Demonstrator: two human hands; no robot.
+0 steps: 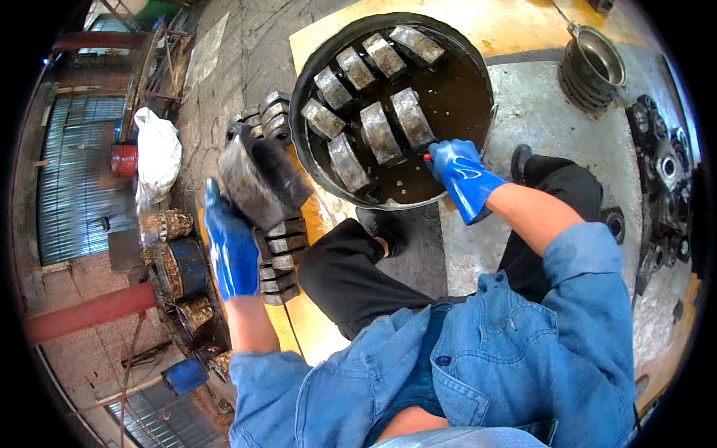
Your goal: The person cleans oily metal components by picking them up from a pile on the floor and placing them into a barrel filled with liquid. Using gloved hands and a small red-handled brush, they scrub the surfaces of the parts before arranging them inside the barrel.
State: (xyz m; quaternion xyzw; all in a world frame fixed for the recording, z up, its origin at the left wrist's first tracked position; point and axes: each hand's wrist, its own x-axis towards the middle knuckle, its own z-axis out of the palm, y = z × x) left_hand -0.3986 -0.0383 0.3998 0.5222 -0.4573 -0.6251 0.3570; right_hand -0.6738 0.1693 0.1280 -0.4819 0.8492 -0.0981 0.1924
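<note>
My left hand point(227, 243), in a long blue rubber glove, grips the side of a thick curved metal piece point(258, 179). That piece is tilted and smeared by motion, above a stack of similar metal pieces point(285, 245) left of the pan. My right hand point(461, 172), gloved alike, is closed at the right front rim of a round black pan point(300, 82). A small red end of something slim shows at its fingers; the rest is hidden. Dark brown liquid point(448, 89) fills the pan, and several curved metal blocks point(381, 133) stand in it in two rows.
A ribbed metal cylinder point(590, 71) stands at the far right. Dark ring-shaped parts point(661, 168) are heaped along the right edge. Drums point(179, 269) and a white sack point(157, 153) lie at the left. My knees point(351, 272) flank the pan's near side.
</note>
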